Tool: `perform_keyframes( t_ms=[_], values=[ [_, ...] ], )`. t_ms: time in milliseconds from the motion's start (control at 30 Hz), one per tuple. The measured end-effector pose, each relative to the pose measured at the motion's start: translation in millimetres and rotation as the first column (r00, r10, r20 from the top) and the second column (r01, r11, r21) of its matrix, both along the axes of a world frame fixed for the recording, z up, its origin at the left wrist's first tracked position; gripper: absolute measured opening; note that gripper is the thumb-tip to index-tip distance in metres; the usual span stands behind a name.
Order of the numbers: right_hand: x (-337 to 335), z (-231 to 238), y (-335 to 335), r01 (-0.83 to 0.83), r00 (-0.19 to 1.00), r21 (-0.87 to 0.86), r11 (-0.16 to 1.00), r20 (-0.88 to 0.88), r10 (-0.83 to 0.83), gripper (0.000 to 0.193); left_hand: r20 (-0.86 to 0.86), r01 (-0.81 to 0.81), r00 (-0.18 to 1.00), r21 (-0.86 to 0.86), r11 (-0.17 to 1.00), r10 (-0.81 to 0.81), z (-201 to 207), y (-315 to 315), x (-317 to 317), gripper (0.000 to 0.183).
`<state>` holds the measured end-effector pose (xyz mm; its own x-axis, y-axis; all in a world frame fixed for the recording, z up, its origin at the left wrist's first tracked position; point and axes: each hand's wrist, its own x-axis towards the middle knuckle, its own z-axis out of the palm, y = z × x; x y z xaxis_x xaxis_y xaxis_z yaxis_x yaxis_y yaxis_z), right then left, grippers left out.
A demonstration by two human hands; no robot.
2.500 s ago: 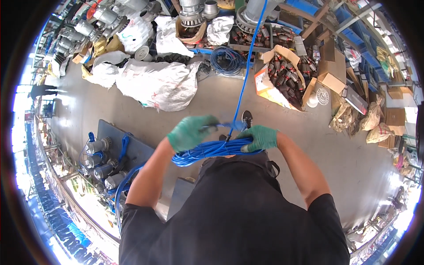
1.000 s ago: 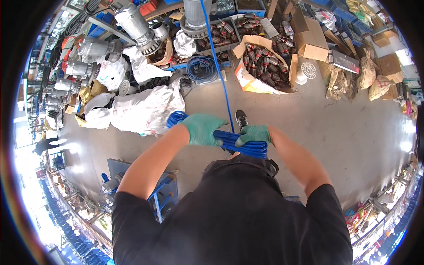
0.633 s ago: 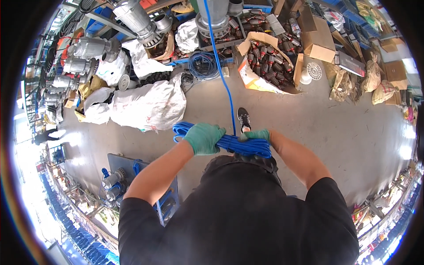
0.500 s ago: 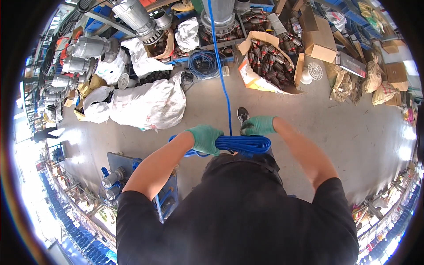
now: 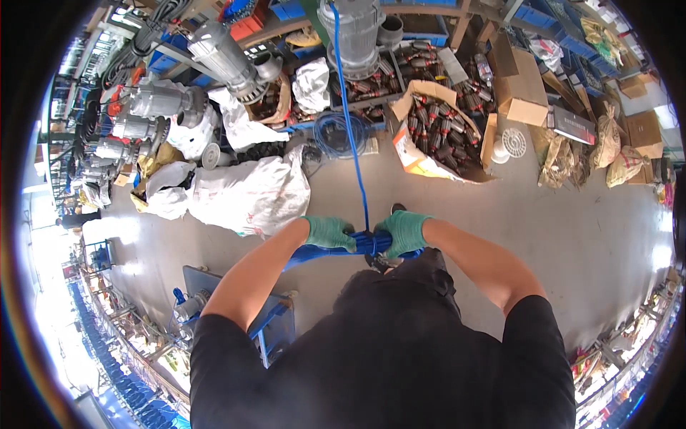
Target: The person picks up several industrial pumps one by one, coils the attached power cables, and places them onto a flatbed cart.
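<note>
Left hand (image 5: 331,234) and right hand (image 5: 404,232), both in green gloves, each have the grip closed around the blue cable bundle (image 5: 369,244), held crosswise in front of the body above the floor (image 5: 500,229). Single blue cable (image 5: 354,143) runs up from the bundle between the hands, past the grey motor (image 5: 355,39) at top. White sack (image 5: 246,194) lies beyond the left hand, open carton (image 5: 414,154) of dark parts beyond the right.

Smooth, plastic-looking blue cable (image 5: 366,244)
</note>
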<state>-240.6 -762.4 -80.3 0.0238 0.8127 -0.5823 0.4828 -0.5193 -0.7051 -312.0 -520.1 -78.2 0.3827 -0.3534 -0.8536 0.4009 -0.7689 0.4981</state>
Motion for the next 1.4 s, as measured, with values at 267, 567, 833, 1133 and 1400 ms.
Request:
perform_keyframes(
  t_ms=[267,567,833,1133,1400],
  values=[
    [69,-101,-41,0.083,0.253,-0.395,0.915,-0.88,-0.403,0.058,0.788,0.163,0.091,0.592,0.79,-0.609,69,-17,10,0.056],
    [113,-1,-46,0.227,0.94,-0.145,0.963,-0.226,-0.256,0.066,0.343,0.4,0.831,0.176,0.899,-0.437,39,-12,57,0.045],
    [88,-10,-26,-0.025,0.769,0.387,0.922,0.597,-0.23,0.068,-0.506,-0.266,0.848,-0.15,0.952,0.157,36,15,100,0.06],
    [144,-59,-15,0.192,0.531,-0.297,0.935,-0.77,-0.354,0.041,0.671,0.216,0.542,0.47,0.856,-0.506,111,2,102,0.08],
    [120,-23,-18,0.257,0.351,-0.429,0.866,-0.793,-0.498,0.051,0.687,0.27,0.357,0.572,0.775,-0.632,51,43,126,0.083]
  ],
)
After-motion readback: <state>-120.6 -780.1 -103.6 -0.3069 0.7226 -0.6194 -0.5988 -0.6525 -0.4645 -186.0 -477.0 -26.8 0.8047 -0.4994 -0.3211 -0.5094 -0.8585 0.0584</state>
